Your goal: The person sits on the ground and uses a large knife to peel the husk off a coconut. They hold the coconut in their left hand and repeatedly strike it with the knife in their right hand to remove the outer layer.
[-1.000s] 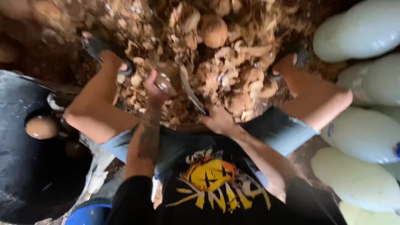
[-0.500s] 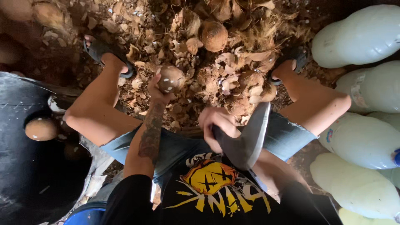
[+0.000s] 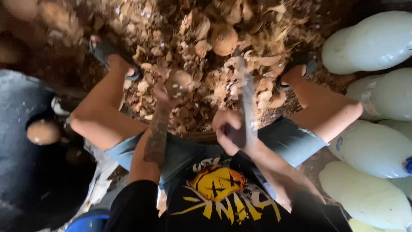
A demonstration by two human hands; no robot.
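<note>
Your left hand (image 3: 165, 96) fingers wrap around a brown coconut (image 3: 178, 81), held over the husk pile (image 3: 223, 51). Your right hand (image 3: 229, 131) is clenched on the big knife (image 3: 246, 101). Half a second ago the blade pointed back; now it swings toward the coconut, so a chop looks close.

Left hand (image 3: 165, 93) extended forward, fingers cupped and closed, right hand (image 3: 227, 129) fisted near lap, forearm bent.

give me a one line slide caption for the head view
Seated person's left hand holds a brown coconut over husk scraps; right hand grips a broad blade.
</note>
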